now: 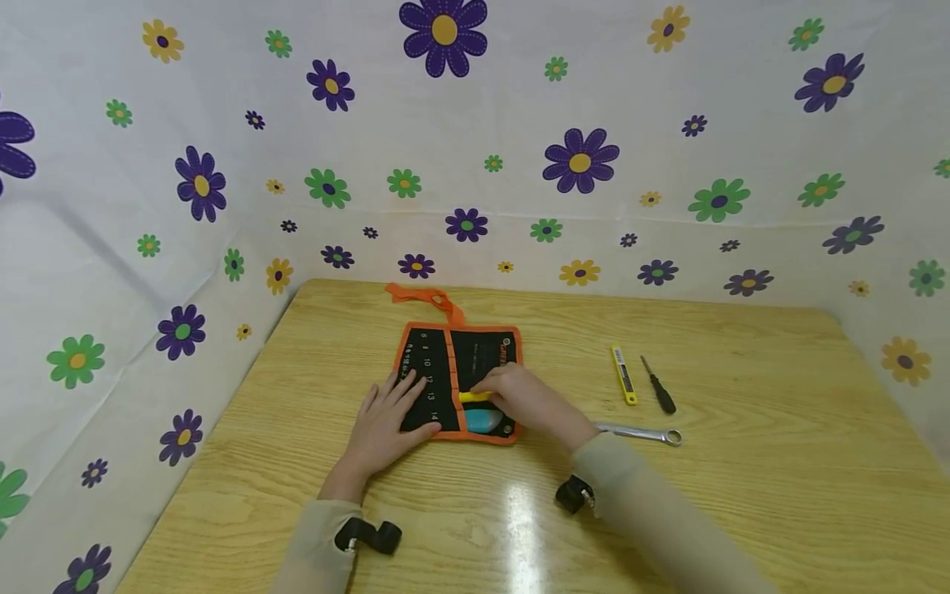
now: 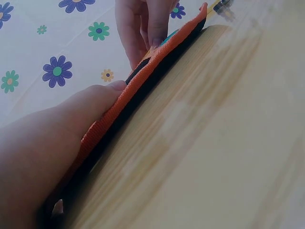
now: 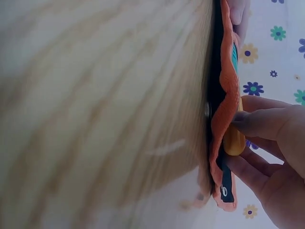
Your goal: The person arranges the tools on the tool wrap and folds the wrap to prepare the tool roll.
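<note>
A black tool roll [image 1: 482, 351] with orange edging lies spread on the wooden table, numbers printed along its pocket strip. My left hand [image 1: 386, 421] rests on its left part with straight, spread fingers, the thumb along the near edge. At the right part, my right hand [image 1: 523, 396] pinches the end of a yellow-handled tool [image 3: 234, 141] between thumb and fingers. The other end of this tool sits inside a pocket, hidden. Beside it, in the pocket nearest me, is a teal handle [image 1: 482, 421]. The right wrist view shows the roll's orange border [image 3: 224, 114] wavy.
To the right lie a slim yellow tool [image 1: 624, 375] with a printed label, a small screwdriver [image 1: 663, 396] with a black handle, and a combination wrench [image 1: 641, 432] partly behind my right forearm. An orange strap [image 1: 426, 295] trails from the roll's far edge. Flowered cloth hangs behind the table.
</note>
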The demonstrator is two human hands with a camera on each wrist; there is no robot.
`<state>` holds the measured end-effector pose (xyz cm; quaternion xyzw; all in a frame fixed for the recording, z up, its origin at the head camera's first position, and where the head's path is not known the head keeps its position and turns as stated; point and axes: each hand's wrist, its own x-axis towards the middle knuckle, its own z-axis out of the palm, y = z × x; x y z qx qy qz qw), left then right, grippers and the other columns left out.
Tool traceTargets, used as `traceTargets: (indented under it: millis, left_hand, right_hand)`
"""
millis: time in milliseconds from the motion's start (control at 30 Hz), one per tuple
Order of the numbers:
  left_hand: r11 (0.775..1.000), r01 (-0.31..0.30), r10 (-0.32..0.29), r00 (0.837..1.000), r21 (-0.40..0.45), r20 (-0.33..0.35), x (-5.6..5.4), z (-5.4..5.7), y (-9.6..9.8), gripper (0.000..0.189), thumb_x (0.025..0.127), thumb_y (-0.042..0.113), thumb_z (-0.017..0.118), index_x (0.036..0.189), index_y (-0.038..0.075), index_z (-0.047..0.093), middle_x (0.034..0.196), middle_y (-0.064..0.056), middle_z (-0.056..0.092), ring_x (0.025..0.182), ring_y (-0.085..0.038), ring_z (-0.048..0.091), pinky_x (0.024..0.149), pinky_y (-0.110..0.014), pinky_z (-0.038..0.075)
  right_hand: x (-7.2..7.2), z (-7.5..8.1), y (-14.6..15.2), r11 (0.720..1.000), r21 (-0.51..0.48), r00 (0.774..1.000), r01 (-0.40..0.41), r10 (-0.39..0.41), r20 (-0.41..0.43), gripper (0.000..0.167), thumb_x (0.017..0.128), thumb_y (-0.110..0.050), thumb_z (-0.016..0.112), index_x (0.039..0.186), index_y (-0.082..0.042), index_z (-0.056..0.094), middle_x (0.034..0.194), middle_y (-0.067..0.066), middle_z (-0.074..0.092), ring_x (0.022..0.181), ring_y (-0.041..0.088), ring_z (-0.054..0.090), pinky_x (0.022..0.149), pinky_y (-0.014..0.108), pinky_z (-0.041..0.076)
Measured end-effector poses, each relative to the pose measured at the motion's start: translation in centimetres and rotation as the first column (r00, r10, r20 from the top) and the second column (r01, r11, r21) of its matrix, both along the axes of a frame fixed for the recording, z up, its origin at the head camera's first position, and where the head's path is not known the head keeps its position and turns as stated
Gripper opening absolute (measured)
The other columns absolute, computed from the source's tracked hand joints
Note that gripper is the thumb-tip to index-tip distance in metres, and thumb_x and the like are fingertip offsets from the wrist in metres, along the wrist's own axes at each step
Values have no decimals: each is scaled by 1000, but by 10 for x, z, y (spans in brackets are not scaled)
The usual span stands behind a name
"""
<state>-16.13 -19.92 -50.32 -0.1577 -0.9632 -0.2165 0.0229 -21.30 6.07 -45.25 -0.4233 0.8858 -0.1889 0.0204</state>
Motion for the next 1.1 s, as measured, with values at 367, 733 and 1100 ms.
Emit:
traceTargets:
  millis: [367, 733, 1100]
  left_hand:
    - [1000, 1, -1, 1000, 10, -5, 1, 1, -1, 83, 84, 66, 55, 150, 19, 36, 155, -3, 27, 144, -30, 13, 114, -53, 6]
    - [1000, 2, -2, 1000, 9, -10, 0, -2, -1, 83, 84, 67, 54, 150, 20, 35, 155, -1, 26, 144, -30, 13, 114, -53, 6]
    - [1000, 1, -1, 1000, 7, 10, -1, -2, -1, 85, 84, 68, 54, 151, 20, 33, 156, -2, 25, 145, -29, 11, 114, -53, 6]
  right_hand:
    - [4, 0, -13, 1000, -20, 1000, 19, -19, -11, 22, 88, -3, 68, 108, -8, 73, 106, 5, 69, 101, 21, 62, 91, 36, 49]
    - [6, -3, -24, 997, -30, 995, 69, -67, 72, 19, 90, -9, 66, 109, -8, 71, 106, 5, 68, 97, 19, 63, 81, 28, 52]
    - [19, 4, 5, 982, -132, 975, 137, -110, 191, 29, 92, -13, 65, 120, -5, 66, 115, 7, 63, 108, 24, 58, 88, 36, 50]
